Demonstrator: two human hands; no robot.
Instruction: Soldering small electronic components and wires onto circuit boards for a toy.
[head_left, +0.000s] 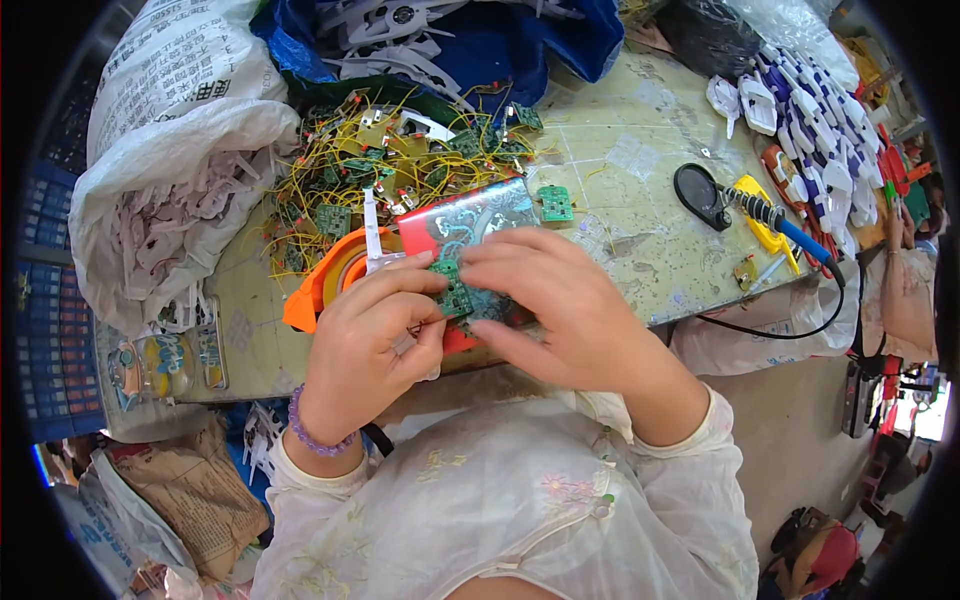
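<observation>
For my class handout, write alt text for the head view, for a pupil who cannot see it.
A person's left hand holds a small green circuit board, the right hand close against it, over a cluttered workbench. Beyond lies a tangle of yellow-wired boards; a blue-handled soldering iron lies to the right.

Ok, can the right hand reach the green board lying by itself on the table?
Probably yes: the right hand is close to that green board, with no visible thing blocking the way.
</observation>
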